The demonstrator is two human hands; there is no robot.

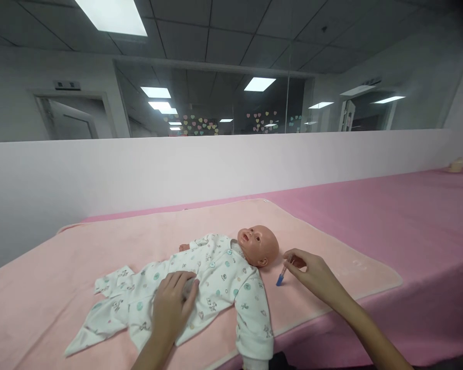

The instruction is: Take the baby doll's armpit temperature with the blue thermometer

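A baby doll point(216, 277) lies on its back on a pale pink blanket point(100, 246) spread over the pink-covered bench point(389, 216), with its head point(257, 245) to the right and its legs to the left. It is fully dressed in a white printed romper point(231, 280), closed down the front, with the leg ends lying flat and loose. The left hand point(173, 303) lies open, palm down, on the doll's belly, fingers spread towards the chest. A greyish patch shows by the fingertips, and what it is cannot be told. The right hand point(310, 272) pinches a small dropper point(281, 276) between thumb and fingers, just right of the doll's head and near its ear. The dropper's blue end points down at the blanket, close to it or touching, which one cannot be told. As things lie, the doll is laid out and steadied and the dropper is in hand, but it is beside the head and not at the face or ear. The dropper is the only vessel in view, and whether it holds any liquid is too small to tell. No bottle, cup or tray shows on the bench. A white partition point(177, 169) runs along its far side.
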